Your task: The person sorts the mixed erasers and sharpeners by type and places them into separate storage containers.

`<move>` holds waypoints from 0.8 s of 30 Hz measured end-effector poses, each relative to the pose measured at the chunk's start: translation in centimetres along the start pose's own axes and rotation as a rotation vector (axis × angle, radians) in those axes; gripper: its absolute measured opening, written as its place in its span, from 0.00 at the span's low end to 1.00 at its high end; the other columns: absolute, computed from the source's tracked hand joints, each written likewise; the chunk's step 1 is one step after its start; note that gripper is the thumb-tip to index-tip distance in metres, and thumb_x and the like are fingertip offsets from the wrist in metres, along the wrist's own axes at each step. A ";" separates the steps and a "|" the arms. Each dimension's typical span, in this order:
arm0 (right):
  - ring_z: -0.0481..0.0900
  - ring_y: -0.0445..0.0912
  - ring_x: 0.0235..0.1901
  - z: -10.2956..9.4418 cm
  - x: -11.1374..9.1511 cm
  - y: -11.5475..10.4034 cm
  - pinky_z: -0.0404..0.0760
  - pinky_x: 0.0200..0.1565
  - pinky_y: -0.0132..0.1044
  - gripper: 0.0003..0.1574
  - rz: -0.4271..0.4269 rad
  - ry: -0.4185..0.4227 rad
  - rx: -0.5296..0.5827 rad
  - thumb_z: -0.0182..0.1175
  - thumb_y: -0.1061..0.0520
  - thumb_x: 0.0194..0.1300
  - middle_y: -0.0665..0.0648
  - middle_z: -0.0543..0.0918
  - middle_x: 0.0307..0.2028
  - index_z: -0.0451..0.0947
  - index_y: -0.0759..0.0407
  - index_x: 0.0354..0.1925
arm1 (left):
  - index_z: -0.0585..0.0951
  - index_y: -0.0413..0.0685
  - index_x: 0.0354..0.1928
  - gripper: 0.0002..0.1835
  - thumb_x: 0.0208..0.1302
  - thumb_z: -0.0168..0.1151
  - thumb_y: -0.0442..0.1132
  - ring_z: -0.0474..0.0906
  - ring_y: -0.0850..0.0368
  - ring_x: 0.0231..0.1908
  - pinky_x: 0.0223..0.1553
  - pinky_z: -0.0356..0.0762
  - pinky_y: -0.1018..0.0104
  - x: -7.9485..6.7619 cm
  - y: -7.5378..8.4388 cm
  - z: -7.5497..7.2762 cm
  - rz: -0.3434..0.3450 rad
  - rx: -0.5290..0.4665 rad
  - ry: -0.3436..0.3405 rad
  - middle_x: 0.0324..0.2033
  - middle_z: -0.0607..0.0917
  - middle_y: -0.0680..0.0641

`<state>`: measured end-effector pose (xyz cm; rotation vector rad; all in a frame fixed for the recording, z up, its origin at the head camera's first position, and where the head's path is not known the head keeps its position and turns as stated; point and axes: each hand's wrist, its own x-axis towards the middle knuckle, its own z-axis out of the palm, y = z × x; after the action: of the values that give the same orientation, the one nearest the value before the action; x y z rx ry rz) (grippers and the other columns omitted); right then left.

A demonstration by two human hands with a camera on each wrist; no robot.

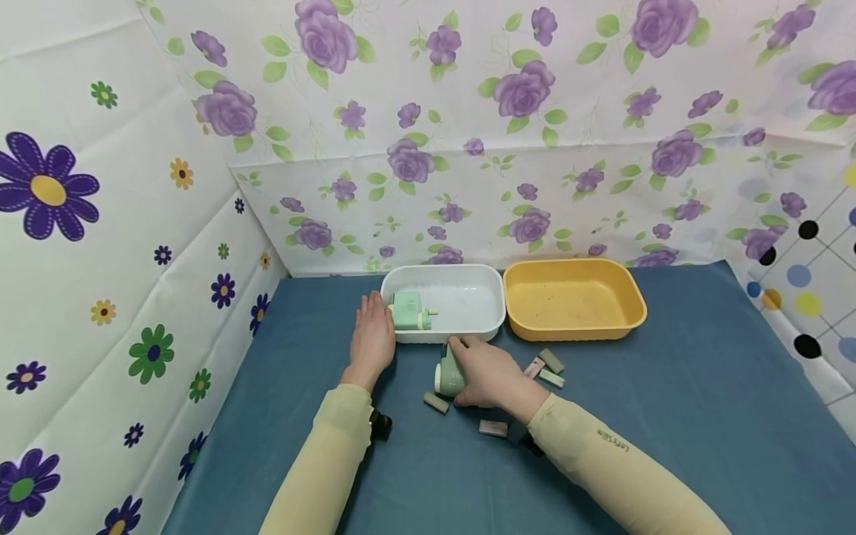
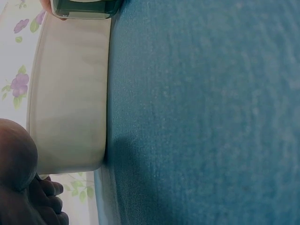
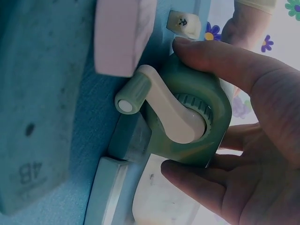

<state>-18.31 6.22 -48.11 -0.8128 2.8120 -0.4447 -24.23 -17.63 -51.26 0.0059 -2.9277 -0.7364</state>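
My right hand [image 1: 491,371] grips a green crank pencil sharpener [image 1: 449,374] just in front of the white bin [image 1: 444,337]. In the right wrist view the thumb and fingers span its body, and a white crank arm [image 3: 171,110] with a green knob faces the camera. My left hand [image 1: 374,338] rests along the left end of the white bin, fingers fairly straight. Inside that bin, at its left end, lies a mint green sharpener [image 1: 406,310]. The left wrist view shows the bin's outer wall [image 2: 70,93] beside the fingers.
A yellow bin [image 1: 575,334] stands right of the white one. Several small erasers are scattered near my right hand: a grey-green one [image 1: 436,403], a pink one [image 1: 493,428] and a cluster by the wrist with a pale green one [image 1: 551,378]. Flowered sheets hang behind and at the left.
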 end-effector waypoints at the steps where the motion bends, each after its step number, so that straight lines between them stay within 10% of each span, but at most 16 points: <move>1: 0.82 0.54 0.55 0.0 0.0 0.0 0.86 0.53 0.50 0.66 -0.003 -0.002 -0.002 0.87 0.45 0.51 0.65 0.74 0.70 0.66 0.61 0.79 | 0.54 0.28 0.83 0.32 0.90 0.37 0.43 0.48 0.37 0.83 0.83 0.46 0.45 0.0 0.0 0.0 0.000 0.001 0.000 0.81 0.58 0.31; 24: 0.83 0.51 0.50 0.1 0.0 0.2 0.87 0.47 0.48 0.65 -0.015 0.011 -0.033 0.85 0.44 0.51 0.65 0.74 0.70 0.66 0.60 0.78 | 0.53 0.30 0.83 0.32 0.90 0.36 0.44 0.46 0.39 0.83 0.83 0.45 0.46 0.1 0.0 0.0 -0.015 0.010 -0.010 0.82 0.57 0.32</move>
<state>-18.43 6.36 -48.31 -0.8418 2.8322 -0.4068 -24.30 -17.64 -51.25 0.0248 -2.9437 -0.7252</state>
